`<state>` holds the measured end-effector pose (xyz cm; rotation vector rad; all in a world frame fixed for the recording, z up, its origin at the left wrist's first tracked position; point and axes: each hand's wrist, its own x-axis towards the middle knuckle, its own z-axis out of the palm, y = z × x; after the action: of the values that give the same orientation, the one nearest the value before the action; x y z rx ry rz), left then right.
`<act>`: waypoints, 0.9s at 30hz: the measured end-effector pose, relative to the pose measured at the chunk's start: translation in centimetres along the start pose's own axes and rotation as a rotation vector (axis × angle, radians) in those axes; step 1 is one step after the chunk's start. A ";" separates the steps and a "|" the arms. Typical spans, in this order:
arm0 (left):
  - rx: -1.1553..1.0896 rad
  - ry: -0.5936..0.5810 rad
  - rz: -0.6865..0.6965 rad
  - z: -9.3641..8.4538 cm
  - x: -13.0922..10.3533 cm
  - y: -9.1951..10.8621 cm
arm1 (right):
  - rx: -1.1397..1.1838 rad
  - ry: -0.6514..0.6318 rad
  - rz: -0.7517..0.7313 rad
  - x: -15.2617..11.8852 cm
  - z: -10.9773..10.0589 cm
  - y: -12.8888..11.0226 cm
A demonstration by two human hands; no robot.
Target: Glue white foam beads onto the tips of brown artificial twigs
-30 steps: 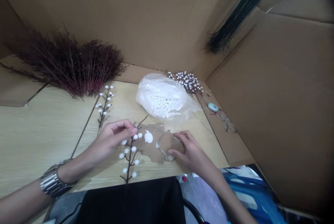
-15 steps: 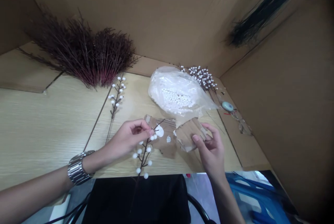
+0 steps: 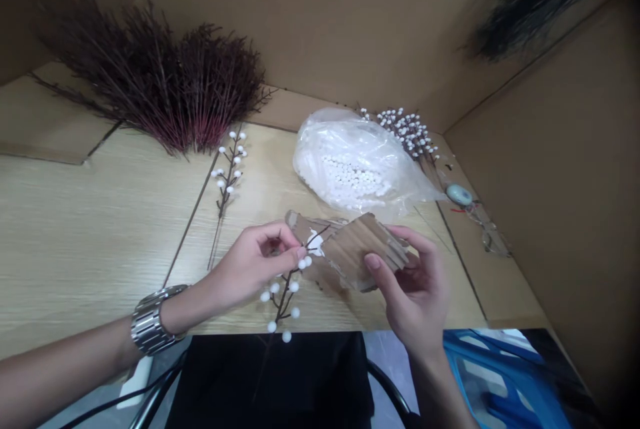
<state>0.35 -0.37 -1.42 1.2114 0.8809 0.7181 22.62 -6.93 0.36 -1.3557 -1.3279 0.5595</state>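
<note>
Lower ctr, L hand [image 3: 267, 252] pinches a berry twig [image 3: 285, 297], prob. light, springy, best held where bare, & mid-frame R hand [image 3: 417, 289] grips stiff-looking cardboard [image 3: 361, 247], far fingers unclear.

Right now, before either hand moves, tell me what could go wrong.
The white-berried twig in the left hand could smear the white blob, which its bare end overlaps in view. The cardboard piece held in the right hand might slip and drag through that blob beside it.
</note>
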 end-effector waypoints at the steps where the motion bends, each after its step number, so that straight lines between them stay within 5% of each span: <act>1: -0.001 -0.001 -0.006 0.0 0.0 0.0 | -0.003 -0.005 0.002 0.0 0.0 0.0; 27: -0.022 -0.007 0.014 0.0 0.0 0.1 | -0.054 -0.013 -0.017 -0.2 0.3 -0.2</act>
<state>0.40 -0.36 -1.37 1.2014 0.8577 0.7329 22.19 -7.08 0.39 -1.3856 -1.3721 0.5252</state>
